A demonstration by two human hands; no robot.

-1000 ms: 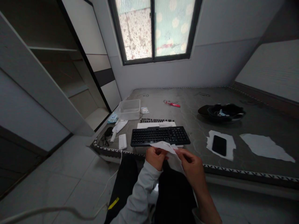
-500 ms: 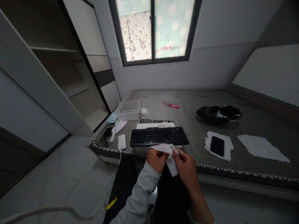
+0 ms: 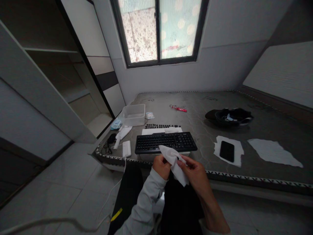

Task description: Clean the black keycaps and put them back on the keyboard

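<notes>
A white wipe (image 3: 179,173) is stretched between my two hands above my lap, in front of the keyboard. My left hand (image 3: 161,167) is closed on the wipe's left part, its fingers curled. My right hand (image 3: 194,171) pinches the wipe from the right, thumb and fingers together. A small dark thing shows in the cloth by the right fingertips, too small to name. Just beyond stands a black keyboard (image 3: 151,142) on a white box-like base. Behind it, small black keycaps (image 3: 162,126) lie in rows beside a white sheet (image 3: 146,131).
On the mattress (image 3: 195,125) lie a clear plastic box (image 3: 133,116), a small packet (image 3: 150,115), a red strip (image 3: 179,108), a black cap (image 3: 228,117), a phone (image 3: 227,151) on white cloth and another cloth (image 3: 275,152). A white power strip (image 3: 126,149) trails its cable to the floor.
The wipe has opened out and shifted between my hands, and a small dark thing now shows at the right fingertips. My hands stay close together; the view has tilted slightly.
</notes>
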